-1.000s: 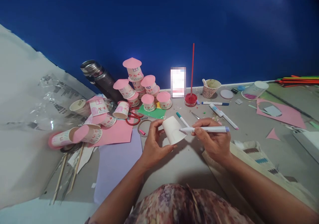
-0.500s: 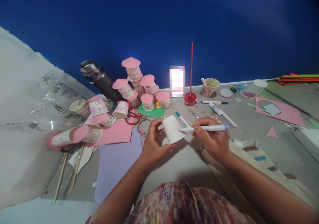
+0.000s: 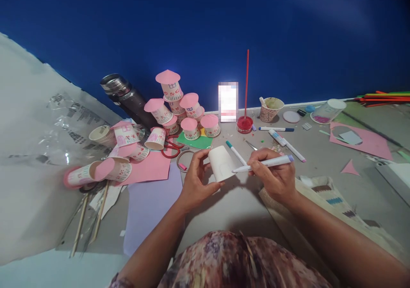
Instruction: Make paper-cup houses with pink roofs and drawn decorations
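My left hand grips a white paper cup, tilted with its wide rim toward the lower right. A faint pale outline shows on the cup's side. In my right hand is a white marker with a lilac end, held like a pen. Its tip is at the cup's right side, near the rim; whether it touches, I cannot tell. Just behind the cup lies a teal-capped marker. A roll of tape rests left of the cup, partly behind my left hand.
Decorated cups with pink paper cones stand stacked at back left, beside a dark flask. Red-handled scissors lie before them. Lilac paper lies at left. A lit phone and a red stick in a base stand behind.
The marker tip has shifted slightly along the cup's side, and the marker slants more, its rear end higher. My left hand still holds the cup, turned very slightly.
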